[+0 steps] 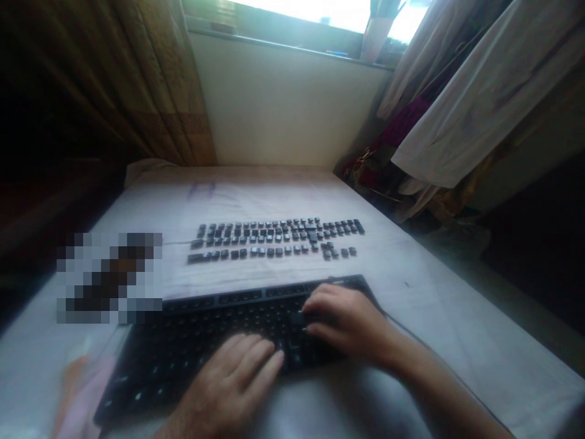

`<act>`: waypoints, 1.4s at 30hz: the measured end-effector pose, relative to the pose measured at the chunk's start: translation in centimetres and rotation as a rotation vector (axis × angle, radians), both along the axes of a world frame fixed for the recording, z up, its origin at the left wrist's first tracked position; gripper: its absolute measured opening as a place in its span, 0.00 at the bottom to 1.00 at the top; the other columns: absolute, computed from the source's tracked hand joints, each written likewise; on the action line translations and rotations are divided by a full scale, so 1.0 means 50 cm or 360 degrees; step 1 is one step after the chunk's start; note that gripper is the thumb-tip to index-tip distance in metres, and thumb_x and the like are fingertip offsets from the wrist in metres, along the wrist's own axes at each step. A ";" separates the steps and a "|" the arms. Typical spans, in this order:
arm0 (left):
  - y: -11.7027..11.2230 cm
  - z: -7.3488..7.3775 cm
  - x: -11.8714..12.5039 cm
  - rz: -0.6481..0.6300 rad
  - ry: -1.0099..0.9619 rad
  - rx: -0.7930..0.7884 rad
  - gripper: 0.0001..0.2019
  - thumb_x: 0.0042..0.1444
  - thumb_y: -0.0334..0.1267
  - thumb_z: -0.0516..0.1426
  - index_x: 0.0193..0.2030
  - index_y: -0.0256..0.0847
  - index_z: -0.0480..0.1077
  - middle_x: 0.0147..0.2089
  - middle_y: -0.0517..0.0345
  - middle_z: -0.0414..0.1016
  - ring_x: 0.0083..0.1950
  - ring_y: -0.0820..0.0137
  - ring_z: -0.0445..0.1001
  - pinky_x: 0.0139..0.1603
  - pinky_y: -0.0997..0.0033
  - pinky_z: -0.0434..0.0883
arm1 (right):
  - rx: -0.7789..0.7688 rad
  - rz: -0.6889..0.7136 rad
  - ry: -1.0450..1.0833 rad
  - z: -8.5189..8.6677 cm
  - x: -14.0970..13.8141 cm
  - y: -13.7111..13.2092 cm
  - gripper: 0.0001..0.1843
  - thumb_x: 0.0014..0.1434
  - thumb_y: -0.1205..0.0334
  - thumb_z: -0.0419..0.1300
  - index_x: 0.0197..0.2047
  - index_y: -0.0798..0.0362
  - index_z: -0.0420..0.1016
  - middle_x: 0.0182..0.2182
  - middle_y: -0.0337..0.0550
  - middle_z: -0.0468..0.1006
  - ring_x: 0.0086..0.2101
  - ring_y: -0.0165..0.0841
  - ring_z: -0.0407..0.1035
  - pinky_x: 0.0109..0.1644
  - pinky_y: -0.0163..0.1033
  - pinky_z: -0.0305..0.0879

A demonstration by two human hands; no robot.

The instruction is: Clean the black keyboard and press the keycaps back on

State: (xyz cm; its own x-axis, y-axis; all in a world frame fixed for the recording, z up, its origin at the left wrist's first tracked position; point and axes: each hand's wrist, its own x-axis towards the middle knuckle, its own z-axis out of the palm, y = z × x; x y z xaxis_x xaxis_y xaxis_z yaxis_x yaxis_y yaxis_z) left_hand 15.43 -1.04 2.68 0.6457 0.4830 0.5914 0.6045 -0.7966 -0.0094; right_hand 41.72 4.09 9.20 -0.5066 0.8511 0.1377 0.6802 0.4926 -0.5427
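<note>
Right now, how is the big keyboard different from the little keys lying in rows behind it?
The keyboard is one big flat piece; the little keys are many tiny loose pieces. The keyboard lies under the left hand and right hand; the little keys lie untouched. Both are black and rest on the white cloth.

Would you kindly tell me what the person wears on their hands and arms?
Nothing that shows: the left hand and right hand are bare, without gloves, and no ring, watch or bracelet is visible, though the picture is blurred. The right forearm is uncovered to the frame's edge; no sleeve appears.
</note>
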 end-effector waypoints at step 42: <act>-0.009 0.014 0.030 0.0073 0.0064 -0.0155 0.17 0.72 0.41 0.46 0.59 0.43 0.71 0.55 0.57 0.75 0.57 0.63 0.69 0.65 0.60 0.61 | -0.0100 0.0048 0.0108 -0.047 -0.001 -0.038 0.13 0.55 0.74 0.63 0.42 0.53 0.85 0.34 0.44 0.80 0.36 0.34 0.75 0.39 0.36 0.70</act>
